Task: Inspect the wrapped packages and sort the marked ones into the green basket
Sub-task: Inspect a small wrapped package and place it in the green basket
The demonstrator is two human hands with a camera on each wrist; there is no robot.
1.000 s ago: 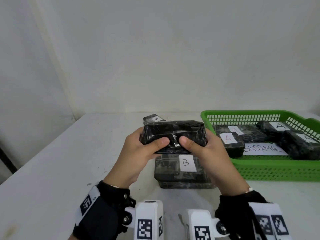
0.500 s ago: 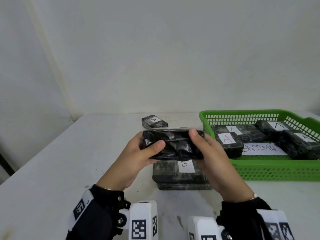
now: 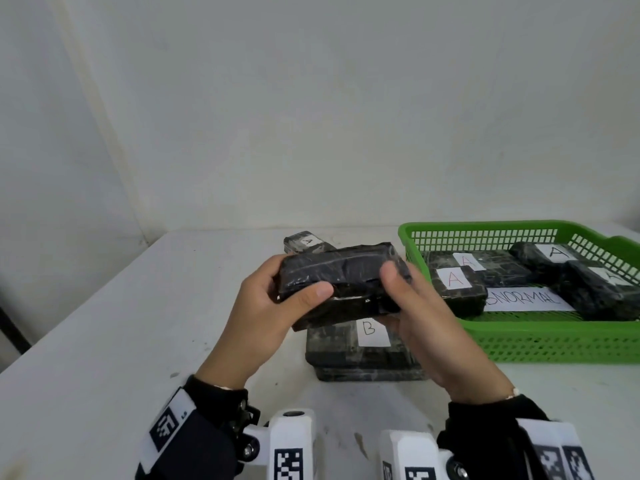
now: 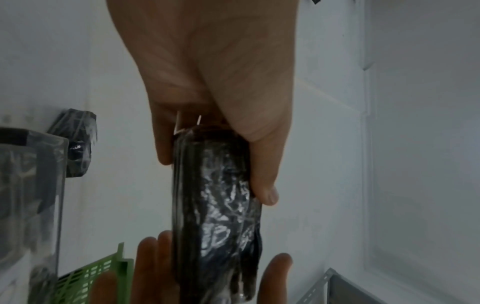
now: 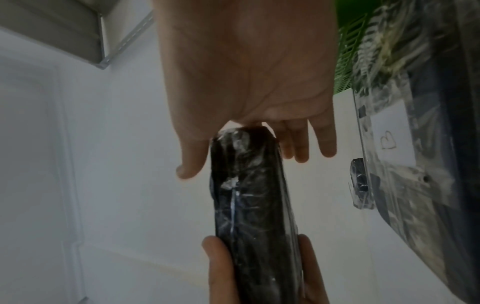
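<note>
Fingers (image 3: pixel 313 292) of both hands pinch a black wrapped package (image 3: pixel 341 275); slick film could slip onto the B-labelled stack (image 3: pixel 363 344) below.

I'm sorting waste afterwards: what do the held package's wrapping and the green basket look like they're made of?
The held package, gripped by the left hand and right hand, looks wrapped in dark material under clear glossy film: wrinkles and bright glints show in the wrist views. What is inside cannot be told. The green basket looks like moulded plastic, an even colour with a regular grid of slots.
</note>
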